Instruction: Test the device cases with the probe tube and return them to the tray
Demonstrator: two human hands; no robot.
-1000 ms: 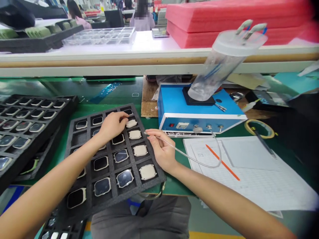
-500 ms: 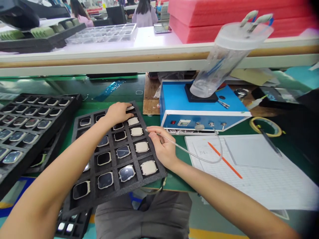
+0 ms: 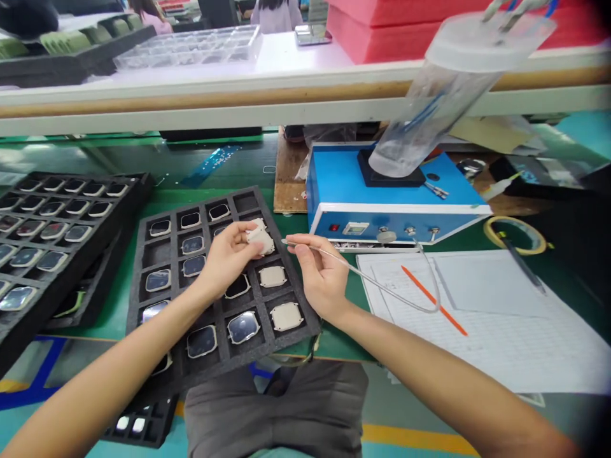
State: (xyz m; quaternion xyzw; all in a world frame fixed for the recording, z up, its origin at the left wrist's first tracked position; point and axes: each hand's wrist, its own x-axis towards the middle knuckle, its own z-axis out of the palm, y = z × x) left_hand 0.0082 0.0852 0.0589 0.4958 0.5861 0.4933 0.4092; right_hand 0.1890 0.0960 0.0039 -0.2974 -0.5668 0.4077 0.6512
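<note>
My left hand [image 3: 233,254] pinches a pale watch case [image 3: 260,242] above the right column of a black foam tray [image 3: 220,318]. My right hand [image 3: 322,270] grips the tip end of a thin clear tube [image 3: 377,294], its tip pointing at the case from the right. The tube runs to the front of a blue box [image 3: 391,219]. Watch cases lie in the tray's compartments, some with dark glass up, while pale backs [image 3: 272,277] show in the right column. The compartment at the tray's top right holds nothing.
A second foam tray of watch cases [image 3: 52,261] stands at the left. Right of the tray lie papers [image 3: 496,356], an orange stick [image 3: 434,301] and a tape roll [image 3: 541,238]. A clear cylinder [image 3: 429,108] leans on the blue box, below a white shelf [image 3: 191,117].
My left hand has lifted a watch case from the top right compartment and moved it down and right, near the tube's tip. The camera view has shifted slightly.
</note>
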